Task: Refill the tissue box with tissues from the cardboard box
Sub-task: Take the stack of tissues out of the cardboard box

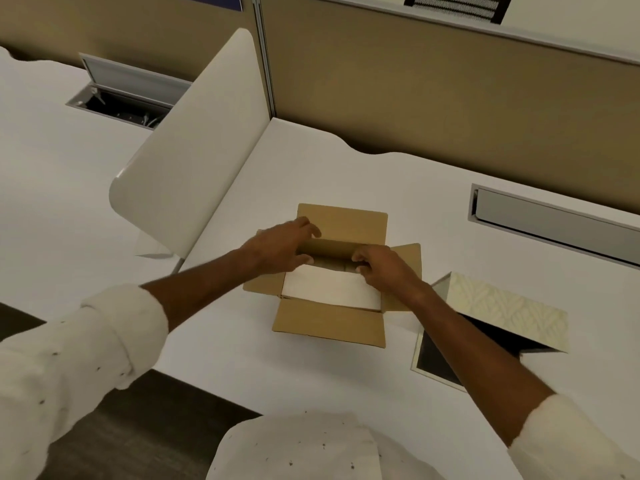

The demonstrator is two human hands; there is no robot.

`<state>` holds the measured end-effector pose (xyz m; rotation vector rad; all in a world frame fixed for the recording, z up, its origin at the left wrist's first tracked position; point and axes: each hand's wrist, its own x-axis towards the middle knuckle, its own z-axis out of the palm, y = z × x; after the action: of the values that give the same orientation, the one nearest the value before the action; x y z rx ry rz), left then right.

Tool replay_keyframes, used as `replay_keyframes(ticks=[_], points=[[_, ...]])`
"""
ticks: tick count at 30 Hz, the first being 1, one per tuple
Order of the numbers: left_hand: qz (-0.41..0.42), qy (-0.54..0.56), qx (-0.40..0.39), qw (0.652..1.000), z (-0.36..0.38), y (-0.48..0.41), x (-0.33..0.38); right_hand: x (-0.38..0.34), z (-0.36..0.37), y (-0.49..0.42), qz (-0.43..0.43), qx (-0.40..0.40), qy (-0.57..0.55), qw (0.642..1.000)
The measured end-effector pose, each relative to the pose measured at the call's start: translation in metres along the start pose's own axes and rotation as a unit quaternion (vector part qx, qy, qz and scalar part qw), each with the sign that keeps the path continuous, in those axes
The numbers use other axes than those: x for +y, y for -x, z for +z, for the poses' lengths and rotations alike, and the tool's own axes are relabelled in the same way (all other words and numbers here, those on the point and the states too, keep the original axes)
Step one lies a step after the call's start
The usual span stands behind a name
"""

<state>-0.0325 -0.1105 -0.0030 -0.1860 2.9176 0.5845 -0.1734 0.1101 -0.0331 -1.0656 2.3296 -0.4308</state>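
Observation:
An open cardboard box (329, 323) sits mid-desk with its flaps folded outward. Inside lies a white stack of tissues (329, 289). My left hand (280, 247) grips the box's far left corner, fingers over the far flap and thumb inside. My right hand (381, 268) is curled at the far right corner, fingertips pinching at the far edge of the stack. The tissue box (502, 306), cream with a leaf pattern, stands to the right with its lid raised and a dark inside. My right forearm partly covers it.
A white curved divider panel (187, 161) rises to the left of the cardboard box. A grey cable hatch (554, 220) is set into the desk at the far right, and another one (124, 91) is open at the far left. A tan partition (450, 91) backs the desk.

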Motion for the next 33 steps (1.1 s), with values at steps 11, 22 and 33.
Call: replay_keyframes(ticks=[11, 22, 33], points=[[-0.084, -0.042, -0.364, 0.927, 0.048, -0.056, 0.016, -0.006, 0.005, -0.056, 0.038, -0.330, 0.179, 0.926], [-0.106, -0.002, -0.408, 0.907, 0.059, -0.065, 0.016, -0.006, 0.013, -0.073, 0.084, -0.416, 0.125, 0.897], [-0.092, -0.057, -0.404, 0.908, 0.071, -0.062, 0.020, -0.003, 0.026, -0.079, 0.103, -0.462, 0.056, 0.879]])
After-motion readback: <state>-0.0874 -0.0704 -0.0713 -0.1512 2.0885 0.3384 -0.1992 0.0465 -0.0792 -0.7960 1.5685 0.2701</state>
